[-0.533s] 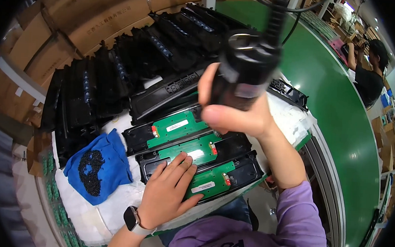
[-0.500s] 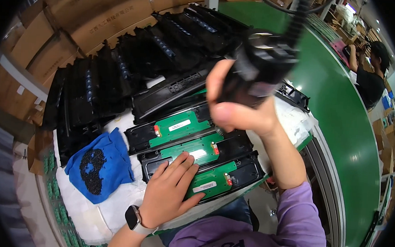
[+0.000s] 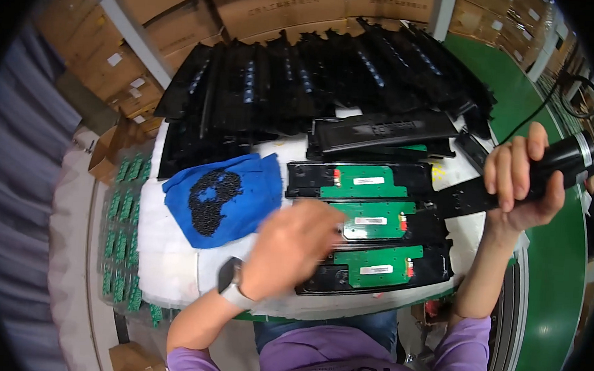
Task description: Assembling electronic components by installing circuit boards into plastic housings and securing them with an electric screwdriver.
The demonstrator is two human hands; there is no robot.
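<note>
Right hand (image 3: 515,182) raised over the right side of the white-covered tabletop (image 3: 170,263), fingers clamped round a black cylindrical tool (image 3: 570,161), silvery ring near its upper end. Left hand (image 3: 290,246) motion-blurred, over the left end of the middle panel (image 3: 432,228); cannot tell whether its fingers are apart, together or gripping anything, nor whether they touch the panel.

Middle panel lies between the far panel (image 3: 309,177) and the near panel (image 3: 323,280). All three black, each bearing a green board with a white label and a red part at one end. Blue cloth (image 3: 256,183) just left of them, small black pieces (image 3: 206,221) heaped on it. Behind: dark housings (image 3: 269,82) crowded together, bluish spots along them.
</note>
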